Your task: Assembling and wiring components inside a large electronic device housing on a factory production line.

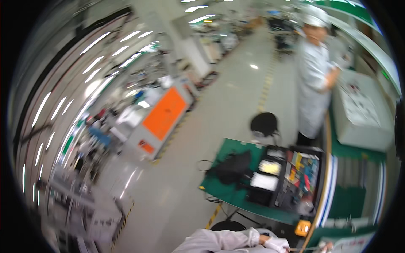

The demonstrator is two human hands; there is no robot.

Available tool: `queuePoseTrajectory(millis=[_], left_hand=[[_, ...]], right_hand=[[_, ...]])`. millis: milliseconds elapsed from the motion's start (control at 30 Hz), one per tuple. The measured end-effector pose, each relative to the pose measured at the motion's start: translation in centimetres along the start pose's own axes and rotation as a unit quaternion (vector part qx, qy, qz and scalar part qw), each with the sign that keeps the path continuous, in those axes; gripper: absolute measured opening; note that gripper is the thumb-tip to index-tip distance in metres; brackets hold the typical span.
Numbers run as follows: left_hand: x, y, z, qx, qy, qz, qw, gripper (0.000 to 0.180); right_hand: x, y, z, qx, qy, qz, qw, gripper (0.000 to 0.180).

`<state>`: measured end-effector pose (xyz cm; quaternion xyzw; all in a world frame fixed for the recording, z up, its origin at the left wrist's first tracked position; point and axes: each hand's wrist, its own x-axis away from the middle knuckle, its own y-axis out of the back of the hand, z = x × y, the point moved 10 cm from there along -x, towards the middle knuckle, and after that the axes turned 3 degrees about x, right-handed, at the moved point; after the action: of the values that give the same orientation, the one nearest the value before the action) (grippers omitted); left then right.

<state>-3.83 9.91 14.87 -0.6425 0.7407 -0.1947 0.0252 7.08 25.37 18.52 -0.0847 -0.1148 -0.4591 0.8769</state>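
Observation:
At the lower edge my left arm [223,241] reaches rightward in a white sleeve. A small patch of skin marks my left hand [264,239] beside more white cloth; its fingers do not show clearly. Farther right, a blurred skin-toned shape [325,247] at the bottom edge may be part of my right hand, beside a pale sheet [352,243] on the green bench. Whether either hand holds anything is hidden. Closest beyond my hands are an orange-yellow box [302,228] and the green-topped table [225,198].
A black tool case [276,198] with mixed tools and a black bag [232,168] lie on the table. Behind it stand a round black stool [264,124] and a person in white [312,84]. A pale bench machine [363,114] is right; an orange-panelled cabinet [165,114] stands across the aisle.

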Motion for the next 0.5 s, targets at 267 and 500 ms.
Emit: queuePoseTrajectory(millis=[267,500], left_hand=[[1.1,4.0,1.0,-0.163,-0.031,-0.223,0.961,0.034],[1.1,4.4,2.3,-0.227,-0.064,-0.274,0.932,0.032]], right_hand=[[-3.8,-6.8,4.6,0.356,0.326,0.069,0.873,0.022],[-2.5,-7.0,2.6,0.500,0.419,0.028,0.758,0.028]])
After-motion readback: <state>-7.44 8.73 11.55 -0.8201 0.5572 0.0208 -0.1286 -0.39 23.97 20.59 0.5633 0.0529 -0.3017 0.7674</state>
